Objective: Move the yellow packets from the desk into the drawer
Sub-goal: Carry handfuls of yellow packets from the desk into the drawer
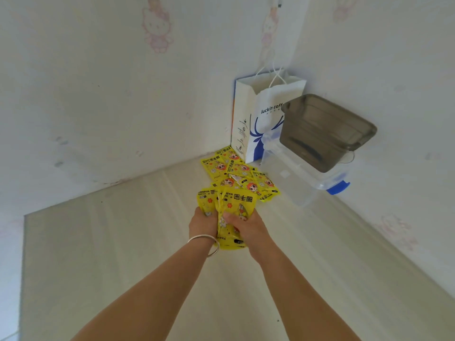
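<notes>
Both hands hold one fanned bunch of yellow hand-warmer packets point(236, 205) above the surface point(123, 242): the left hand point(203, 223) supports it from the side and behind, while the right hand point(243, 226) pinches its front, thumb on top, probably to keep the slippery sachets from sliding apart. More loose packets point(231, 168) remain heaped near the wall corner, just beside the Luckin Coffee paper bag point(256, 124) and the clear storage box point(295, 178). The drawer is not in view, so transfer is judged not yet completed.
</notes>
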